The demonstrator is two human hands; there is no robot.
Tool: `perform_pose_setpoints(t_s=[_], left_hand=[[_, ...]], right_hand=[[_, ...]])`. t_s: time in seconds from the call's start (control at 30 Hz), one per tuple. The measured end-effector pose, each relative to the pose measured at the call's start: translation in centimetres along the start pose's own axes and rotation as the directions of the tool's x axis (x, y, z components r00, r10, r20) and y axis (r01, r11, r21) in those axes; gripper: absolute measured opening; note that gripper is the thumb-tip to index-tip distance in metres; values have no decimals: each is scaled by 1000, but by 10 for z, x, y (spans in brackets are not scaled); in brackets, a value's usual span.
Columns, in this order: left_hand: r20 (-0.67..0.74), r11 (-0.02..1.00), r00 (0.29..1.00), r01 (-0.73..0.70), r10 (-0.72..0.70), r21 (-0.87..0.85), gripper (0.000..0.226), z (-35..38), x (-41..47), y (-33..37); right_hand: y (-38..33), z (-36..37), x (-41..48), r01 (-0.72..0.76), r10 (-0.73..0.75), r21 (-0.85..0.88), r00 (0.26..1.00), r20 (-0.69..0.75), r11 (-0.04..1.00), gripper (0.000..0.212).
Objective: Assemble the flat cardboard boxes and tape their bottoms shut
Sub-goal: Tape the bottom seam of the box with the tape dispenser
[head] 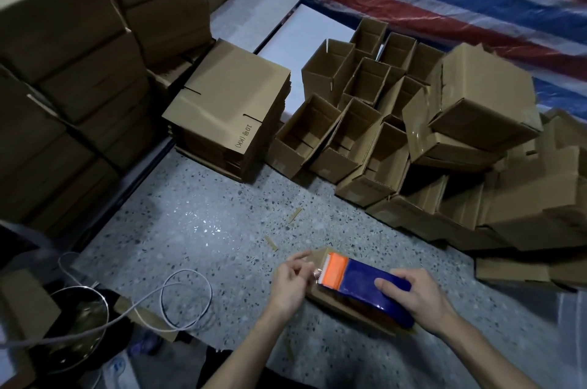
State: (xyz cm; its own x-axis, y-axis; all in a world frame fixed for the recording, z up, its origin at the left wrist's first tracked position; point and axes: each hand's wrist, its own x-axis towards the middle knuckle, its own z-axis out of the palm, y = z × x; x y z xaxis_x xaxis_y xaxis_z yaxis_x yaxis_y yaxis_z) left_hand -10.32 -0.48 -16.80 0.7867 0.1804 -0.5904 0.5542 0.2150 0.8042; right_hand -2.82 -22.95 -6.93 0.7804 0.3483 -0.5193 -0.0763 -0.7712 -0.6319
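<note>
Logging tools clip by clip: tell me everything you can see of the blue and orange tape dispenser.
The tape dispenser is handheld, with a glossy dark blue body and an orange front piece ending in a pale toothed edge. It looks like plastic. It lies flat on a small cardboard box on the speckled floor. The right hand grips the blue body from above; the left hand pinches at the orange end. No tape roll shows.

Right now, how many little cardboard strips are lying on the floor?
3 cardboard strips: one near the open boxes, one just beyond the left hand, one dim beside the left arm. More may hide under boxes.
</note>
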Motion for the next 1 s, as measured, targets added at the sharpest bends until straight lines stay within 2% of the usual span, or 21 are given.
perform_pose_setpoints(t_s=[0.1, 0.17, 0.23, 0.4, 0.53, 0.67, 0.7, 0.8, 0.83, 0.9, 1.0], left_hand=[[-8, 998, 999, 42, -43, -53, 29, -6, 9, -2], [-41, 995, 996, 73, -76, -74, 20, -13, 14, -6], [-53, 993, 992, 108, -111, -47, 16, -24, 22, -12], [1, 983, 983, 182, -182, 7, 8, -28, 28, -25], [36, 975, 993, 105, -115, 194, 21, -19, 32, -33], [106, 900, 994, -47, 1, 434, 25, -3, 33, -37], [102, 889, 995, -36, -11, 457, 26, -2, 33, -40], [57, 871, 981, 140, -188, 470, 37, -13, 32, -45], [69, 854, 981, 124, -184, 506, 35, -17, 32, -47], [123, 880, 990, -4, -62, 476, 22, -18, 30, -45], [169, 960, 984, -95, 51, 263, 40, 2, 11, -34]], right_hand=[[-9, 1, 2, -22, 23, -74, 1000, 6, 997, 43], [-13, -2, 2, -39, 39, -102, 999, -3, 994, 39], [-12, -10, 0, -71, 70, -126, 997, -14, 990, 36], [-4, -14, -3, -133, 131, -199, 991, -24, 971, 45], [-8, -6, -1, -174, 168, -231, 985, -47, 957, 44], [-13, -2, 3, -215, 203, -312, 977, -73, 925, 48], [-14, -1, 4, -225, 211, -325, 974, -79, 919, 52], [-19, -3, 7, -242, 229, -345, 970, -79, 907, 54], [-19, -3, 7, -244, 231, -348, 970, -80, 905, 53], [-21, -2, 8, -243, 228, -349, 970, -83, 905, 51], [-25, -1, 10, -251, 238, -344, 968, -79, 905, 51]])
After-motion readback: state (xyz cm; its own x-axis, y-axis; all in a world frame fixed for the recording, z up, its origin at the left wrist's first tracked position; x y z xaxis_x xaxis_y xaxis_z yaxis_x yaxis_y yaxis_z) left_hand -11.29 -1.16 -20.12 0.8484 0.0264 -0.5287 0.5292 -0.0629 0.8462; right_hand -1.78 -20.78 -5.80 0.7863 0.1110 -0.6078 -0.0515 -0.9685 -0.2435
